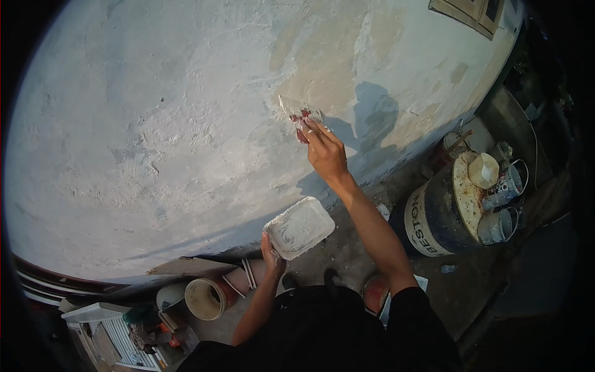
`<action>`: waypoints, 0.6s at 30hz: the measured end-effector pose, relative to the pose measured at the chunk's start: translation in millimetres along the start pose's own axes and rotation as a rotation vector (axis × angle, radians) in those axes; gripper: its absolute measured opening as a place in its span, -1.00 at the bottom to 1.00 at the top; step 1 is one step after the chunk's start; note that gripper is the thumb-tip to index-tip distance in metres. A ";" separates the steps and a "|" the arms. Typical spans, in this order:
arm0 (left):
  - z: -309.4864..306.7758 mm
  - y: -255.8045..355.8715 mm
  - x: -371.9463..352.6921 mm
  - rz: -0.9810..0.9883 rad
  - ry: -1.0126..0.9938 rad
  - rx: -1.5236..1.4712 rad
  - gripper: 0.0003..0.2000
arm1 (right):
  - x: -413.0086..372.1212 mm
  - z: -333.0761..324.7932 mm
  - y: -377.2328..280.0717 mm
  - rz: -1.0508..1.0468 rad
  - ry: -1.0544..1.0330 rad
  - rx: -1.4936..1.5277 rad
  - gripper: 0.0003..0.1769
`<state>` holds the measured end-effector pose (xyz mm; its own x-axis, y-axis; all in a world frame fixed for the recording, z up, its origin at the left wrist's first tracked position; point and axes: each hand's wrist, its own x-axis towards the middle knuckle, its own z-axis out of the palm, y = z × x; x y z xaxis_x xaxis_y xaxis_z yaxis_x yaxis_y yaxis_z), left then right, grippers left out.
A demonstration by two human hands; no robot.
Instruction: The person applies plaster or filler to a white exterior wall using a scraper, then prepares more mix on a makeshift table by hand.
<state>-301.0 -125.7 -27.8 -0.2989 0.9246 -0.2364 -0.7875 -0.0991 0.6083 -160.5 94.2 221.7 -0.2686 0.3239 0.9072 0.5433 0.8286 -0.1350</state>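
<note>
My right hand [325,152] is raised against the wall [155,124] and grips a putty knife [297,113] with a red handle. Its blade, smeared with white putty, lies flat on the plaster. Lower down and nearer my body, my left hand [271,257] holds a square tray [299,227] coated with white putty, gripped at its lower left corner. The wall around the blade has bare tan patches [322,68] beside rough white filler.
A large drum [437,217] with small tins [499,223] on its lid stands at the right. On the ground at lower left lie a bucket [207,297] on its side, a white crate [118,335] and clutter. A framed opening [474,12] sits at the wall's upper right.
</note>
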 end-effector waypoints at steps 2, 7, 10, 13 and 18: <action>9.5 -4.4 1.7 0.014 0.003 0.016 -0.59 | -24.8 -15.5 -6.1 0.174 -0.067 0.134 -0.73; 54.0 -10.8 -9.6 0.163 -0.036 0.262 -0.58 | -82.9 -127.0 9.7 0.792 -0.111 0.410 -0.81; 72.3 -20.7 -14.9 0.265 -0.103 0.424 -0.56 | -137.6 -188.5 30.3 1.047 -0.210 0.614 -0.76; 86.3 -35.9 -18.3 0.270 -0.157 0.513 -0.58 | -163.2 -225.7 16.2 1.001 -0.379 0.486 -0.75; 121.2 -50.5 -26.5 0.361 -0.258 0.747 -0.61 | -158.8 -245.2 -5.1 0.857 -0.686 0.125 -0.71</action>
<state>-188.0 -100.6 39.6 -0.2599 0.9465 0.1911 -0.0805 -0.2185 0.9725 74.5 -73.5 176.0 -0.2465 0.9653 0.0857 0.6867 0.2364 -0.6874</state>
